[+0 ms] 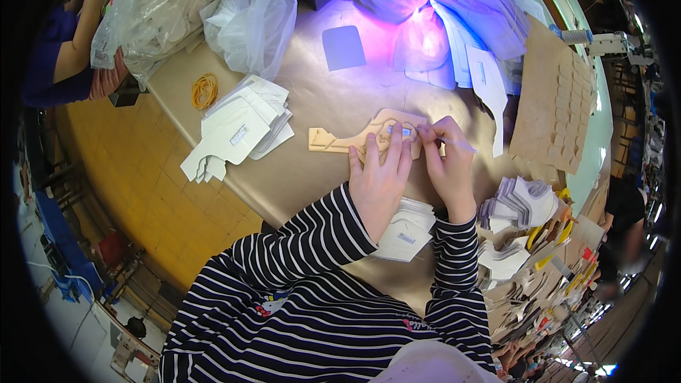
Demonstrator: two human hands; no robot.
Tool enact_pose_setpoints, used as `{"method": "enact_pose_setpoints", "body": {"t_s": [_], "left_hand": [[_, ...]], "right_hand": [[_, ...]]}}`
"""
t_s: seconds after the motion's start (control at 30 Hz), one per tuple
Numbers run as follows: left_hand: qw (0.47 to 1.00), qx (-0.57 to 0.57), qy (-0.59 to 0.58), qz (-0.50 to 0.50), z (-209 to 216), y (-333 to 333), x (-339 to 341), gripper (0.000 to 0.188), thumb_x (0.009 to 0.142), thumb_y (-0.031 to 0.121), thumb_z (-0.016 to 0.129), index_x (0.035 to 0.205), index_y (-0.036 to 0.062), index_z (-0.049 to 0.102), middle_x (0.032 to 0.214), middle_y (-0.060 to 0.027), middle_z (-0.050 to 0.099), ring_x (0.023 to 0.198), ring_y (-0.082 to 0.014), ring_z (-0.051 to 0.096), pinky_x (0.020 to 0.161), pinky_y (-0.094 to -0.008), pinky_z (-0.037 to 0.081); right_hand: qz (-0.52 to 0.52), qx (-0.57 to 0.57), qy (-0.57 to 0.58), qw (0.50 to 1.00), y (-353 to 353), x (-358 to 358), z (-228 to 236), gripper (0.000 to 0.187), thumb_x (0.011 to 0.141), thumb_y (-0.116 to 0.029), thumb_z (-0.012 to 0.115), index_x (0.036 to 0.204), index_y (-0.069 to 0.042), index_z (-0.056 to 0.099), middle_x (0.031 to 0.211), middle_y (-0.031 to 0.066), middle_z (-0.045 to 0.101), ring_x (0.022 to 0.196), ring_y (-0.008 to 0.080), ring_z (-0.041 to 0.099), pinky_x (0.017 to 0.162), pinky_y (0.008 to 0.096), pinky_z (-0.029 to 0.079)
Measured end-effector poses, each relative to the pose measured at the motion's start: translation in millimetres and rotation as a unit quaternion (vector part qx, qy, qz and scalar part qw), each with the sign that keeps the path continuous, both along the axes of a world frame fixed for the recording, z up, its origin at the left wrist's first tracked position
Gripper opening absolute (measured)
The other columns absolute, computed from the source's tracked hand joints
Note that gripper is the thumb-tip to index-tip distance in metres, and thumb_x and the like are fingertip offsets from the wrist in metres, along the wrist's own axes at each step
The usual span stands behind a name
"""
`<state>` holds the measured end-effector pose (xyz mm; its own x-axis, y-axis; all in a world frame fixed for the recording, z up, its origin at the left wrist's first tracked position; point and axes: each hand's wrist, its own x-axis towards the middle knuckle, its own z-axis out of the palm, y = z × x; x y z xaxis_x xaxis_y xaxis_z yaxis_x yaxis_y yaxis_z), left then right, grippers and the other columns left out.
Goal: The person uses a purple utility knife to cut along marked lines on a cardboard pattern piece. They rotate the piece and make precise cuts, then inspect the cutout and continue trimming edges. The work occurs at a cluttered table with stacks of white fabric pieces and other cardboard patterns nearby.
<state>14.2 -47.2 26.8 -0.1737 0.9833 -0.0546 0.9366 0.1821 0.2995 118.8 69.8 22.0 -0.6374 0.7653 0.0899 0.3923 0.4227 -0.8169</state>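
A tan, flat template (362, 138) with a narrow arm and cut-out grooves lies on the table in front of me. My left hand (381, 181) rests on it with fingers stretched out, pressing it down. At the template's right end, my right hand (450, 163) is closed in a pinch around a thin, pale pen-like tool (461, 144); its tip is hidden by the fingers. A small label shows between the hands on the template. Just below my hands sits a stack of white cut pieces (406, 234), partly covered by my left wrist.
To the left are fanned white pieces (237, 128) and yellow rubber bands (205, 91). Clear plastic bags (252, 25) stand behind, near another person's arm (85, 35). A perforated tan board (550, 99) and more stacked pieces (521, 202) lie right. A grey rounded piece (344, 48) lies ahead.
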Motion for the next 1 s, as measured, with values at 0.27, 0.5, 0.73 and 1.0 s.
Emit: {"method": "enact_pose_setpoints", "body": {"t_s": [0.27,0.5,0.73,1.0], "left_hand": [[1.000,-0.015,-0.003,-0.005,1,0,0,0.050,0.088,0.014,0.052,0.138,0.0050,0.048,0.149,-0.0142,0.038,0.120,-0.0411,0.050,0.094,-0.0573,0.048],[1.000,-0.008,-0.006,-0.001,1,0,0,0.050,0.088,0.013,0.052,0.138,0.0050,0.048,0.149,-0.0142,0.038,0.121,-0.0407,0.050,0.096,-0.0564,0.048],[0.999,-0.005,-0.044,-0.005,1,-2,-7,0.051,0.087,0.008,0.052,0.138,0.0047,0.047,0.150,-0.0126,0.038,0.121,-0.0385,0.050,0.097,-0.0511,0.049],[0.997,0.012,-0.075,-0.026,3,-4,-21,0.054,0.084,0.003,0.052,0.137,0.0051,0.048,0.149,-0.0095,0.040,0.119,-0.0339,0.050,0.094,-0.0367,0.052]], "right_hand": [[-0.019,0.018,-0.002,1.000,4,5,-4,0.011,0.082,0.010,0.057,0.087,0.001,0.053,0.079,0.0127,0.052,0.069,0.0249,0.055,0.064,0.0312,0.046],[-0.049,0.014,0.043,0.998,2,9,-6,0.010,0.084,0.009,0.060,0.087,0.002,0.054,0.080,0.0099,0.053,0.069,0.0178,0.054,0.064,0.0261,0.046],[-0.058,-0.045,0.077,0.994,-12,11,-5,0.009,0.088,0.004,0.064,0.086,0.002,0.055,0.079,0.0073,0.053,0.068,0.0141,0.053,0.063,0.0247,0.045],[-0.036,0.072,0.012,0.997,-16,4,-7,0.008,0.086,0.007,0.060,0.088,0.001,0.055,0.078,0.0129,0.051,0.066,0.0245,0.053,0.061,0.0314,0.045]]}}
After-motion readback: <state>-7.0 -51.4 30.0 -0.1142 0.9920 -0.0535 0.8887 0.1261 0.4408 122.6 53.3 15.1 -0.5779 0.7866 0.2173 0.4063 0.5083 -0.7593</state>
